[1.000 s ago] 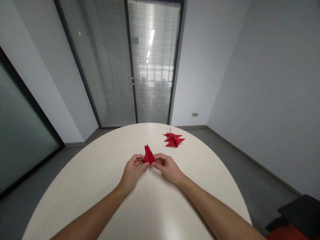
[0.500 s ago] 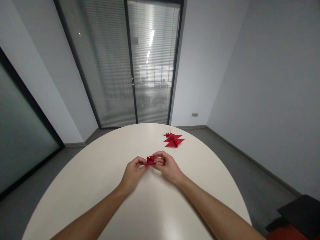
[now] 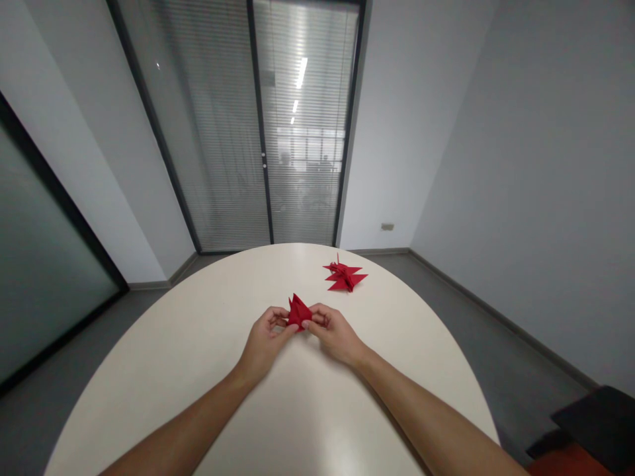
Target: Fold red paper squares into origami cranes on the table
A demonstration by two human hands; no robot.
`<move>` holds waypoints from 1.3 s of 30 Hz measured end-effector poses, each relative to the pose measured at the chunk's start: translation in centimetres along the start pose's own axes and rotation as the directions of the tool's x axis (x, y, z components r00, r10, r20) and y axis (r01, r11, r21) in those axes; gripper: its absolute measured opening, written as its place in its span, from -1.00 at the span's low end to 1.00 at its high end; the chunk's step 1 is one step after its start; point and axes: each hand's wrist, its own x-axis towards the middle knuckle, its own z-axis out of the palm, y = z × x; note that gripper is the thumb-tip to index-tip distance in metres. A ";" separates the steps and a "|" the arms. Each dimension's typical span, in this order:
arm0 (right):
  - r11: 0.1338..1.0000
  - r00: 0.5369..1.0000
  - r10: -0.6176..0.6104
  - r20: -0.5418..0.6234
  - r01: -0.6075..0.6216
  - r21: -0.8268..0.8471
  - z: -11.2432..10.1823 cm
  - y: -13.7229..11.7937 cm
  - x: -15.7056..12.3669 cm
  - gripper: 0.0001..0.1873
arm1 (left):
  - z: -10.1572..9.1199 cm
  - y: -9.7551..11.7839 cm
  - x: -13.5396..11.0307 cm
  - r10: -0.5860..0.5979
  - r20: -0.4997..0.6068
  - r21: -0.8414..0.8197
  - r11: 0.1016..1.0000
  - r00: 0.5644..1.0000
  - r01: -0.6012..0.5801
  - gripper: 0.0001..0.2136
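Note:
A small piece of folded red paper (image 3: 299, 311) is pinched between both my hands over the middle of the white table, its pointed tip facing up and away. My left hand (image 3: 268, 336) grips its left side, thumb in front and fingers curled behind. On the right side, my right hand (image 3: 335, 332) holds it the same way, with the thumb pressed on the lower front. Fingers cover part of the paper's edges. Beyond my right hand lie several red origami cranes (image 3: 344, 276), bunched together near the far edge.
The round white table (image 3: 223, 410) fills the lower view. Behind it stands a glass partition with blinds (image 3: 223, 165). A black and orange chair (image 3: 595, 430) is at the lower right, near the grey wall.
The folded red paper has been tilted up, so a larger, taller face of it shows. My right fingers have drawn down behind it and both thumbs sit at its front.

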 end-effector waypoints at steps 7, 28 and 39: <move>0.986 0.998 0.031 -0.049 -0.038 -0.159 -0.2 -0.4 -0.1 -0.62 | 0.1 0.7 0.1 -0.057 -0.015 -0.019 0.998 0.998 0.057 -0.71; 0.998 0.998 0.055 -0.017 -0.056 -0.037 -0.5 -0.1 -0.2 -0.63 | 0.1 0.2 -0.2 -0.123 0.003 -0.010 0.992 0.992 0.123 -0.73; 0.984 0.999 0.046 -0.023 -0.049 -0.172 -1.2 0.2 -0.1 -0.87 | -0.1 -0.1 -0.2 -0.074 0.038 0.064 0.995 0.997 0.072 -0.85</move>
